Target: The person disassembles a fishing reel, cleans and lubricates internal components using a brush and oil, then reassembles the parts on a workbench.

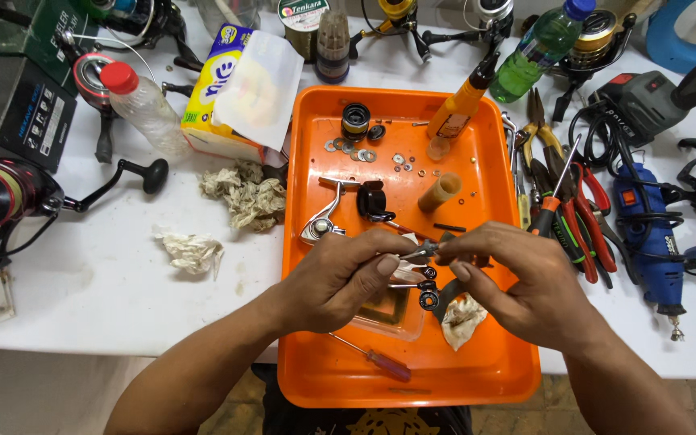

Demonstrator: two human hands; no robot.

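Two bare hands meet above a shallow orange plastic tray [308,242] on a white counter [98,282], seen from a head-worn camera looking down. The left hand [336,278] and the right hand [517,282] both pinch a small grey metal part [423,251] between thumb and fingertips, each hand closed on one end of it, holding it just over the middle of the tray.

Beneath the hands lie a small clear plastic dish [396,310], two little black rings [428,300], a soiled white rag [461,318] and a slim red-handled screwdriver [376,360] near the tray's front edge. Farther back in the tray sit a silver reel handle arm [321,221], a black plastic reel piece [374,201], a tan cylindrical tube [439,193], a black and gold spool [355,121] and a scatter of small metal washers [360,151]. An orange squeeze bottle with a black nozzle [459,105] leans over the tray's far right corner.

To the right of the tray, close against its rim, lie red-handled pliers [586,217] and other hand tools, with a blue corded rotary tool [646,238] beyond them. A green plastic bottle with a blue cap [537,48] stands behind. To the left, crumpled tissue paper [247,193] and a second wad [191,250] lie on the counter near a yellow tissue box [223,89], a clear bottle with a red cap [142,101] and a black fishing reel [10,197]. Nothing stands between the camera and the held part, though the fingers cover most of it.
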